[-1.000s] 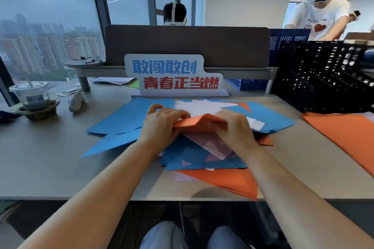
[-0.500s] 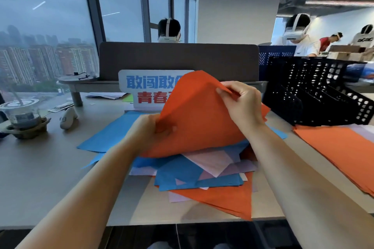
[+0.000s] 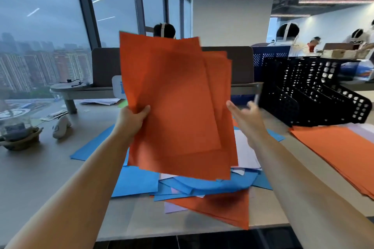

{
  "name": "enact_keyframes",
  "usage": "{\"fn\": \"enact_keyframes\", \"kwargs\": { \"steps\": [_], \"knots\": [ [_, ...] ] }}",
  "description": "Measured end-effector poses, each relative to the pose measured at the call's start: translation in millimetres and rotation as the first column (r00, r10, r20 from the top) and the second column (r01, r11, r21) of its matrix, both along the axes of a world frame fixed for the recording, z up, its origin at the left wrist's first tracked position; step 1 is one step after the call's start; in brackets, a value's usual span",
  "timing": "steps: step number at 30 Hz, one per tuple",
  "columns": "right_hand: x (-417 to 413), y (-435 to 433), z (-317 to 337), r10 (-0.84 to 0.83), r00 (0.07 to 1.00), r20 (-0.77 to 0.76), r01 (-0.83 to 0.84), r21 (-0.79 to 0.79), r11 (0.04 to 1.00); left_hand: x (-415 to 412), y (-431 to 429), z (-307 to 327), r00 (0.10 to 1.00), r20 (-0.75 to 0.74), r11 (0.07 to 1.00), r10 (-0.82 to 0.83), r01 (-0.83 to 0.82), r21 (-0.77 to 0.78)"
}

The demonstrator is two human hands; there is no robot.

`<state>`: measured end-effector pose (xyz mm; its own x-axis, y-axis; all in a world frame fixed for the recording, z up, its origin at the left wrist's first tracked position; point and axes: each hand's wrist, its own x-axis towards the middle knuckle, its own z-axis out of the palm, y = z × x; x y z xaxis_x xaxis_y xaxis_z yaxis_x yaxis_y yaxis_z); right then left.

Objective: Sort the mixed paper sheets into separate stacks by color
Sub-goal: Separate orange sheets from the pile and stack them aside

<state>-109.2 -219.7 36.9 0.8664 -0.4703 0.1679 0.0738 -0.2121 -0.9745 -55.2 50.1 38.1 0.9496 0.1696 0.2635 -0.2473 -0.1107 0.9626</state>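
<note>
Left grip [image 3: 132, 117] pinches the orange sheets [image 3: 178, 111] at their lower left edge, thumb on the near face. Fan is held upright above the mixed pile [image 3: 139, 184] on the tabletop [image 3: 36, 172]. Several sheets, misaligned, thin and light; I'd expect them to flop and slide on each other off a one-edge pinch. Right grip [image 3: 245, 119] is spread wide, holding nothing, just beside the right edge. Best taken there to square them. Sorted orange stack [image 3: 334, 147] lies far right
</note>
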Motion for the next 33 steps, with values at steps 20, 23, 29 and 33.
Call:
{"fn": "enact_keyframes", "kwargs": {
  "steps": [20,23,29,33],
  "knots": [
    [21,-22,-89,0.204,0.868,-0.453,-0.189,0.078,0.979,28,-19,-89,0.883,-0.465,0.867,0.067,0.179,0.465],
    [18,-20,-86,0.195,0.874,-0.446,-0.165,0.107,0.981,26,-16,-86,0.882,-0.47,0.877,0.047,0.189,0.441],
    [21,-23,-87,0.247,0.859,-0.448,-0.177,0.193,0.965,25,-21,-89,0.845,-0.534,0.971,-0.031,0.153,0.185],
    [19,-25,-84,0.302,0.833,-0.463,-0.175,0.296,0.939,28,-29,-88,0.847,-0.532,0.972,-0.011,0.134,0.194]
  ]
}}
